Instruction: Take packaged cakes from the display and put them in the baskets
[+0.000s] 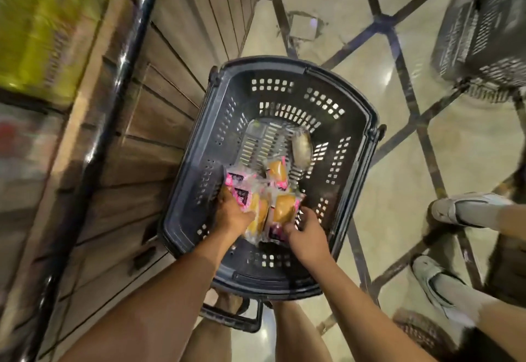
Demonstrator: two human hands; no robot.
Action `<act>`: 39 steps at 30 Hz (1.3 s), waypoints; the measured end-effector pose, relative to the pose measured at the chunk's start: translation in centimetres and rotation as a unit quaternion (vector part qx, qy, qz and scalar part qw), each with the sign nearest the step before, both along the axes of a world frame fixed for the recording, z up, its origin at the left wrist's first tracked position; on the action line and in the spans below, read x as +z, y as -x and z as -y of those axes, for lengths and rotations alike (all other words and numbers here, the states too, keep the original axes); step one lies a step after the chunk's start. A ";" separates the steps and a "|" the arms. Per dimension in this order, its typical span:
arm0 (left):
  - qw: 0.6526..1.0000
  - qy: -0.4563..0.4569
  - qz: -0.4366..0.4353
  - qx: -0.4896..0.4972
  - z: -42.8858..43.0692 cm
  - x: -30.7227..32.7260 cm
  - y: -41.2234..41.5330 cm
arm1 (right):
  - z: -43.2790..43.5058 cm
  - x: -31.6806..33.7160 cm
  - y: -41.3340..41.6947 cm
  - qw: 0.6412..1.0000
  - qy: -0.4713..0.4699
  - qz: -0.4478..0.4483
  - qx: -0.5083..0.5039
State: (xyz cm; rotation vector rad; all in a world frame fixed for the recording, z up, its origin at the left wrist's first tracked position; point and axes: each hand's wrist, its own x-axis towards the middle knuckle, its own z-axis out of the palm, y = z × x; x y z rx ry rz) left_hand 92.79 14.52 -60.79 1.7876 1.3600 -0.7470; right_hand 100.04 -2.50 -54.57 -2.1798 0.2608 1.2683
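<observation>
You had both hands down inside the black slotted basket that stood on the tiled floor, just beside the wooden display. The packaged cakes, golden in clear wrap with pink ends, lay heaped at the near end of the basket's bottom. One paler pack lay apart from the heap, nearer the far wall, and the rest of the bottom was bare slots.

Your left hand lay on the left side of the heap, its fingers curled down among the packs; you could not tell whether they closed round one. Your right hand was at the heap's near right corner, fingers bent with the tips at a pink pack end; whether they pinched it was lost in blur.

A second basket stood well apart, far right. Two pale shoes showed at the right edge.
</observation>
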 end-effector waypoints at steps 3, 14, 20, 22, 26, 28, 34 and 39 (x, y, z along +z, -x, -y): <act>1.000 0.017 -0.007 0.011 -0.2 1.3 0.3 | -0.3 -0.9 0.3 1.000 0.009 -0.022 -0.020; 0.997 0.030 0.037 0.053 -2.6 8.3 3.1 | -2.7 -6.0 0.3 0.994 0.046 -0.068 -0.074; 0.992 0.042 0.060 0.105 -3.0 7.7 4.2 | -3.0 -9.8 1.1 0.989 0.094 -0.065 -0.089; 0.990 0.050 0.058 0.119 -3.1 7.9 4.2 | -3.1 -9.9 1.2 0.990 0.101 -0.046 -0.092; 0.987 0.069 0.064 0.133 -3.1 9.9 4.4 | -3.1 -7.8 1.6 0.990 0.093 -0.021 -0.101; 0.986 0.069 0.075 0.128 -2.9 12.1 4.1 | -2.8 -5.5 1.8 0.991 0.071 -0.021 -0.113; 0.984 0.049 0.127 0.112 -2.2 21.6 2.9 | -1.6 7.7 1.0 0.995 0.011 0.029 -0.097; 0.980 0.044 0.178 0.076 -1.4 32.1 2.3 | 0.1 21.4 1.1 0.988 -0.029 0.111 -0.103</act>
